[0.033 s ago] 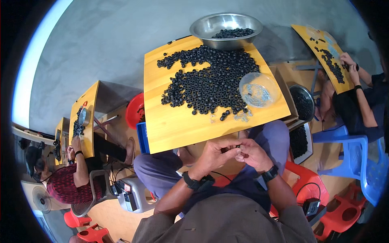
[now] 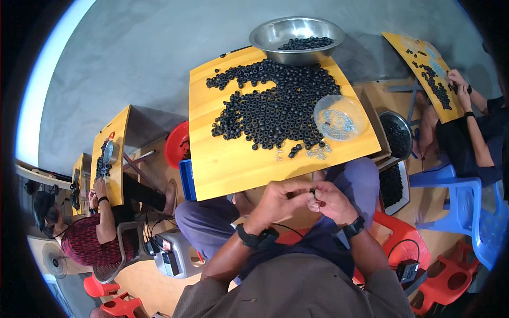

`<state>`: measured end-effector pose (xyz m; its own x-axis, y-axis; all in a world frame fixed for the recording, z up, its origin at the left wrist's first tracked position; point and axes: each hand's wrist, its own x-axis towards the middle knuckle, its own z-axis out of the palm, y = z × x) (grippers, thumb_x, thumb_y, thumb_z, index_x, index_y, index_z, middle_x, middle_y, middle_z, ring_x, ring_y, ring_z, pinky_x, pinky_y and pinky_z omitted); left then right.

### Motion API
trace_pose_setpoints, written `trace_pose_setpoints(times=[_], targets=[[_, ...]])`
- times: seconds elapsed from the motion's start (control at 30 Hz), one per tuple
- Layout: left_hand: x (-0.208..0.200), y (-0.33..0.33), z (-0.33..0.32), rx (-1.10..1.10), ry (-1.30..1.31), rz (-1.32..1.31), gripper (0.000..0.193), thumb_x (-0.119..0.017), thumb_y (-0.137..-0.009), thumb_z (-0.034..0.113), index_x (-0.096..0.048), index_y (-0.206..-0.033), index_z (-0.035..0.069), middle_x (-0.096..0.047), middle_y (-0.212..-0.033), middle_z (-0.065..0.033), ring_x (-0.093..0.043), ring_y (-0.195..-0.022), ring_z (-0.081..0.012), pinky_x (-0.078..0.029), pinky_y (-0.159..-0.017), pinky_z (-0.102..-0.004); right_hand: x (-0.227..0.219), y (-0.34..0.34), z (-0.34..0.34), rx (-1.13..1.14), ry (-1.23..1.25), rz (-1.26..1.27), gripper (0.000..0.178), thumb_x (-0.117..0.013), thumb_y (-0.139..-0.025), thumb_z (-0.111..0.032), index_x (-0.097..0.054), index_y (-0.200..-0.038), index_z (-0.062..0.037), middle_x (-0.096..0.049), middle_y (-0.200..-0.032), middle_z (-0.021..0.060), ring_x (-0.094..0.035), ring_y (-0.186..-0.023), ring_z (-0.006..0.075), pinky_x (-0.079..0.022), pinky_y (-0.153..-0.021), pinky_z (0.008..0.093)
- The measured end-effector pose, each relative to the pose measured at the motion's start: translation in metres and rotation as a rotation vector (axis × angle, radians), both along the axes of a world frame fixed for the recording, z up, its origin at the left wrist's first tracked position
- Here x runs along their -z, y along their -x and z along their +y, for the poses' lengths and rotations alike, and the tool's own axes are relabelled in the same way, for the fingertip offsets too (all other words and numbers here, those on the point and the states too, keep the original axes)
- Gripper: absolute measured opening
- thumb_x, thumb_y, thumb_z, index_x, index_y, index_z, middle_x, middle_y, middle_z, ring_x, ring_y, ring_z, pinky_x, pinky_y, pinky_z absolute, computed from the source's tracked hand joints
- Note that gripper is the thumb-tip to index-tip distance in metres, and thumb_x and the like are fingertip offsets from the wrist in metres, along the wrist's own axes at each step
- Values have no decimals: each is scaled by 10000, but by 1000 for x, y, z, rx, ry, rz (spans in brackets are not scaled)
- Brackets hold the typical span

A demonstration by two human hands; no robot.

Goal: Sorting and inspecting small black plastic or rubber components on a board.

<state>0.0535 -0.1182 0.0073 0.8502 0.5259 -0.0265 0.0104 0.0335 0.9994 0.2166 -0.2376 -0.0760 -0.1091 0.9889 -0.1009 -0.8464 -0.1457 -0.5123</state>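
Over my lap, just off the near edge of the yellow table (image 2: 233, 180), my left hand (image 2: 283, 201) and my right hand (image 2: 336, 204) meet at the fingertips. Both are closed in a pinch around a small black piece (image 2: 313, 192), mostly covered by the fingers. On the table spreads a wide heap of small black rings (image 2: 281, 114). A clear plastic bowl (image 2: 356, 112) with tiny silvery metal bits (image 2: 337, 127) stands to its right. More loose metal bits (image 2: 318, 154) lie in front of the bowl.
A steel basin (image 2: 260, 41) with black rings stands at the table's far edge. Below right are another basin (image 2: 407, 127) and a white box (image 2: 405, 199) of black parts; a red basin (image 2: 175, 146) is left. People work at side tables (image 2: 116, 127). Blue chair (image 2: 450, 196), right.
My fingertips have shifted very slightly around the small black piece. The view has moved a touch; the things on the table stay as they were.
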Motion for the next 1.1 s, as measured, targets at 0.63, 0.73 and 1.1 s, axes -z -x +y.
trace_pose_setpoints(times=[0.63,0.73,1.1], targets=[[57,66,199,-622,-994,529,179,-717,-797,88,-780,-963,67,-710,-839,-143,-701,-772,-319,-563,-728,-403,-5,-4,5,100,-12,30,218,-682,-972,-222,-659,-1092,-42,-598,-853,17,-531,-725,115,-423,-645,254],[57,68,200,-593,-992,509,188,-704,-791,62,-778,-964,52,-709,-844,-152,-698,-764,-320,-563,-721,-400,-9,-2,5,105,6,20,233,-689,-966,-229,-652,-1090,-35,-580,-830,12,-516,-716,112,-416,-637,253],[55,101,194,-583,-523,381,235,-705,-822,33,-759,-1050,9,-699,-834,-129,-661,-695,-202,-535,-676,-318,-11,-1,6,113,25,-4,241,-686,-969,-245,-640,-1075,-33,-545,-796,-5,-480,-705,101,-395,-629,249]])
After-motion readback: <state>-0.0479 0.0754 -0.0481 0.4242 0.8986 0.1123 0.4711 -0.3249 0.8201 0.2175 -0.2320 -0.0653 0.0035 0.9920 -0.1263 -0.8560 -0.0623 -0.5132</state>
